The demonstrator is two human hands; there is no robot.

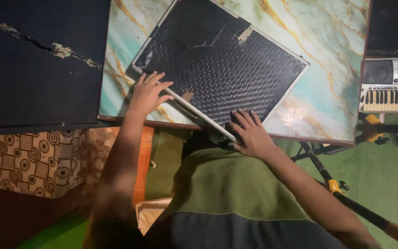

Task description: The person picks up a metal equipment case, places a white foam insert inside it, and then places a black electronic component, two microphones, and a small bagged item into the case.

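A person seated at a marble-patterned table (328,69), seen from a head-worn camera looking down, rests both bare hands on a flat black case (222,64) that lies slantwise across the tabletop in the upper centre of the frame. The case has a dimpled black surface, a pale metal edge and two scraps of tan tape, and its near corner juts past the table's lower edge toward the person's body. The left hand (147,94), left of centre, lies palm down with fingers spread on the case's left corner and long near edge, gripping nothing. The right hand (250,133), just below centre, is also spread flat, its fingers on the case's near corner where it overhangs the table; whether the thumb hooks under the edge cannot be told. The person wears an olive and grey shirt (236,203), filling the lower centre. A dark cracked panel (33,60) fills the upper left of the frame, with a brown patterned cloth (28,161) beneath it at lower left. At the right edge an electronic keyboard (390,85) sits beside the table, and a stand with yellow joints (346,193) crosses a green floor (388,170) at lower right
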